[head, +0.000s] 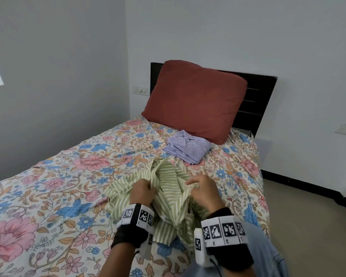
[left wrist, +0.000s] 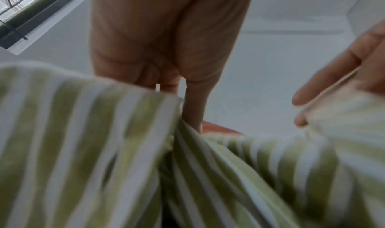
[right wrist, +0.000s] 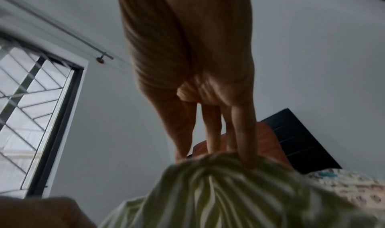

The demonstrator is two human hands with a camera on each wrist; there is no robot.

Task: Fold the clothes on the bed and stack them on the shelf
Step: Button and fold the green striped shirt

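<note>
Floral bed (head: 48, 196) against grey walls (head: 58, 66) — both hands' fingers (head: 146, 185) clamped on green striped shirt (head: 168, 196).

Two garments lie on the one bed (head: 48, 196): one green-striped shirt (head: 168, 196) at 6 o'clock and one folded blue-striped shirt (head: 187, 147) at 12 o'clock from it. One red pillow (head: 194, 98) leans on one dark headboard (head: 262, 100). Two hands, the left hand (head: 141, 193) and the right hand (head: 203, 189), and two wall switch plates (head: 141, 89) show.
</note>
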